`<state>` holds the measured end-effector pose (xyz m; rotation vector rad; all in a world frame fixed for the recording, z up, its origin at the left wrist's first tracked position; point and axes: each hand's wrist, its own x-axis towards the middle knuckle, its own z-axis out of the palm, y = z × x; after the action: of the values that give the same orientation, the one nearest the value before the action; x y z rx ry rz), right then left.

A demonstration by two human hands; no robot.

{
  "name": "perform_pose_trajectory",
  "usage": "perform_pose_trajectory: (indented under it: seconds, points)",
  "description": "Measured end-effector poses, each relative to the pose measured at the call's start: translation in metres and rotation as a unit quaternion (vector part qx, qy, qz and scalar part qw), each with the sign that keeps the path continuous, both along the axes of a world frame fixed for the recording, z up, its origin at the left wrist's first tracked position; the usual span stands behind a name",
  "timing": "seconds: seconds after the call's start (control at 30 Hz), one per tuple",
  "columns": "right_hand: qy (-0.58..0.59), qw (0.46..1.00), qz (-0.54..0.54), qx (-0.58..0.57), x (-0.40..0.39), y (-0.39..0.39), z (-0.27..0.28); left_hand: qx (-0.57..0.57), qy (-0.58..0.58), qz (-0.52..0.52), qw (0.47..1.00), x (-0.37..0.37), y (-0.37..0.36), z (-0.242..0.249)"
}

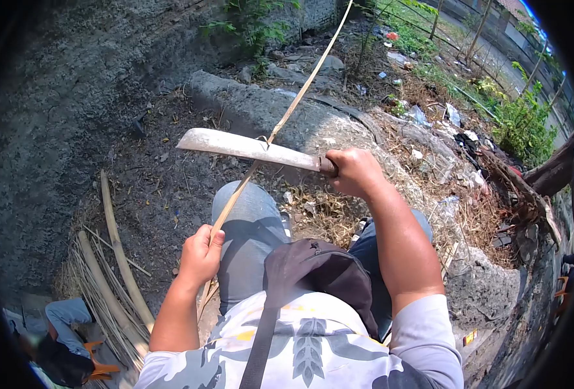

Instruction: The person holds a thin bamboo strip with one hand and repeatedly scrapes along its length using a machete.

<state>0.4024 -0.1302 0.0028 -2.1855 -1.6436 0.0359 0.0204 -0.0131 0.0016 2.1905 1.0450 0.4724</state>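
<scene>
A machete (225, 142) laid crosswise over a long pale strip (236, 196).
At the near left, a seated person (67, 353) (only partly in view) is on an orange chair (99, 368); just right of them lie thin strips (87, 285) and two thicker, curved poles (120, 240). The left hand (199, 258) has its fingers clamped round the pale strip, which slants from the near left, over the left knee (251, 207), to the far side. Midway, the blade crosses it, with a small curl (262, 138) at the crossing. The machete's tip points left; at its right end the fingers of the right hand (355, 172) are closed tight on the handle (326, 166). A dark bag (319, 272) sits on the lap, near. Farther right lie scattered litter (453, 115) and a green shrub (527, 126).
</scene>
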Motion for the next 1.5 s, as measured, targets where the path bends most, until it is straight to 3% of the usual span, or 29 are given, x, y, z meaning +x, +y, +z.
perform_pose_trajectory:
  seconds: [0.27,0.33,0.47,0.57,0.67,0.8,0.9,1.07,1.17,1.3,1.5]
  points:
    - [-0.022,0.993,0.116,0.023,-0.01,0.005,0.001,0.012,0.033,-0.034,0.999,0.006,-0.004,0.0]
    - [-0.006,0.999,0.034,0.018,0.007,0.0,0.004,-0.024,0.018,-0.011,0.999,-0.003,-0.001,0.0]
    - [0.165,0.978,-0.121,0.025,0.043,-0.005,-0.004,-0.021,0.02,0.003,1.0,-0.027,0.001,-0.013]
    - [0.209,0.97,-0.117,0.028,0.048,-0.006,-0.011,-0.016,0.024,0.003,1.0,-0.024,-0.008,-0.017]
    - [0.129,0.988,-0.03,0.085,0.033,0.0,-0.019,-0.022,0.021,0.011,0.999,-0.008,-0.014,-0.004]
    - [-0.063,0.996,0.067,0.021,-0.01,0.005,-0.001,-0.008,0.015,0.0,1.0,0.011,-0.015,0.001]
    - [-0.087,0.993,0.078,-0.034,-0.013,0.007,0.004,0.023,0.027,-0.022,0.999,0.011,-0.012,-0.003]
    - [0.107,0.981,-0.161,0.019,0.056,0.002,-0.012,0.032,0.045,-0.013,0.998,-0.006,-0.017,-0.001]
    - [0.149,0.972,-0.176,0.05,0.069,-0.003,-0.026,0.045,0.076,-0.022,0.996,-0.01,-0.016,-0.002]
    - [0.15,0.982,-0.099,0.057,0.04,0.003,-0.016,0.04,0.032,-0.01,0.999,0.005,-0.017,-0.006]
    - [-0.043,0.993,0.094,-0.049,0.006,0.006,0.004,0.02,0.024,-0.035,0.999,0.011,-0.016,-0.007]
